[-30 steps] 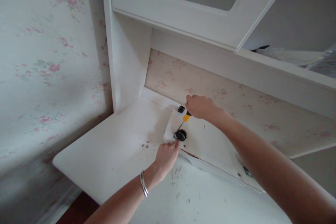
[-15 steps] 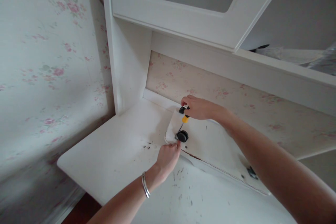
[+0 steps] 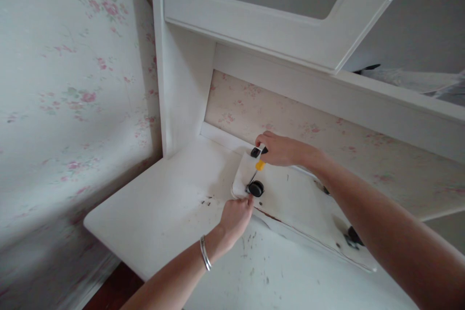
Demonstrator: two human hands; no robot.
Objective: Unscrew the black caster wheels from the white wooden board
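My right hand (image 3: 281, 149) is wrapped round the black end of a screwdriver (image 3: 260, 165) with a yellow and black handle. The screwdriver slants down, its tip at the mounting plate of a black caster wheel (image 3: 256, 188). Curled fingers of my left hand (image 3: 238, 213) pinch at the near side of that caster; its wrist wears a silver bangle. The caster stands on a white board (image 3: 290, 203) with a chipped brown edge. Another caster (image 3: 255, 153) sits at the board's far left corner, and one more (image 3: 354, 236) is partly behind my right forearm.
Several small screws (image 3: 207, 201) lie on the white desk top (image 3: 156, 213), left of the board. Dark specks mark the desk in front. A white cabinet with a glazed door (image 3: 254, 24) overhangs the desk, and a flowered wall (image 3: 72, 106) stands at the left.
The view has shifted slightly, so everything sits a little further right. Both hands keep their places at the caster, and the screwdriver's tip stays at the mounting plate.
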